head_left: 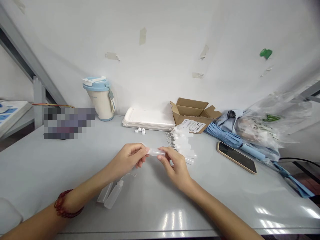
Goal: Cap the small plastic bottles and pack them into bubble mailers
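Between my two hands, above the grey table, lies a small translucent plastic bottle (156, 152), held sideways. My left hand (133, 154) pinches its left end, and the fingers cover whatever is there. Its right end is gripped by my right hand (176, 165) between thumb and fingers. Just beyond the right hand, several similar bottles (182, 144) with thin white curled tubes lie in a row. Near my left forearm are two more bottles, one (114, 194) with a thin tube and another (105, 192) partly hidden. A few small white caps (140, 131) sit farther back.
A stack of white padded envelopes (150, 118) and an open cardboard box (192, 115) stand against the wall. A cream tumbler (101, 100) is at back left, beside a pixelated patch. On the right lie a phone (236, 157), a blue umbrella (225, 136) and plastic bags (265, 123).
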Available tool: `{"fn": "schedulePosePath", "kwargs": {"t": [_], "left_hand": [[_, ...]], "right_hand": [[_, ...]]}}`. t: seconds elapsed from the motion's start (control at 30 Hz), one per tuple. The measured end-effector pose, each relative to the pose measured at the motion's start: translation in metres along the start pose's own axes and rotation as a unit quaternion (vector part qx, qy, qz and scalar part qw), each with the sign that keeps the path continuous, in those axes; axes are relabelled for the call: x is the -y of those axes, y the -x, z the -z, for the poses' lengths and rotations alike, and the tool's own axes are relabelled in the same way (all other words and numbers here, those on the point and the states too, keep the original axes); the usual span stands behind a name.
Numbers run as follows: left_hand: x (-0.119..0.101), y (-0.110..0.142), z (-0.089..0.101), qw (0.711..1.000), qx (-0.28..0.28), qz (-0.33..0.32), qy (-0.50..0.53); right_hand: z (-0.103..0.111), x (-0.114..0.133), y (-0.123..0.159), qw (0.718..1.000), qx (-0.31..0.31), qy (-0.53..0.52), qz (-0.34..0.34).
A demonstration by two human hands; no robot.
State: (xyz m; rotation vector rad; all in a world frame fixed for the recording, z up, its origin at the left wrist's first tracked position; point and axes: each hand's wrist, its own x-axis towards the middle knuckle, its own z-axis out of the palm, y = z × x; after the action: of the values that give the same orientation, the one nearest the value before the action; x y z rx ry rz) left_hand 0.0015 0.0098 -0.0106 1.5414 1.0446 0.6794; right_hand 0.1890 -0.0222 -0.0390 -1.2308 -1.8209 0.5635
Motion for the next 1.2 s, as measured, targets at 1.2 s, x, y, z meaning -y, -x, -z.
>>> {"fn": "schedulePosePath", "kwargs": {"t": [1.2], "left_hand": [[0.0069, 0.007, -0.006, 0.974, -0.032, -0.153, -0.166]], "right_hand": [[0.009, 0.0088, -0.0023, 0.971, 0.056, -0.174, -0.157]]}}
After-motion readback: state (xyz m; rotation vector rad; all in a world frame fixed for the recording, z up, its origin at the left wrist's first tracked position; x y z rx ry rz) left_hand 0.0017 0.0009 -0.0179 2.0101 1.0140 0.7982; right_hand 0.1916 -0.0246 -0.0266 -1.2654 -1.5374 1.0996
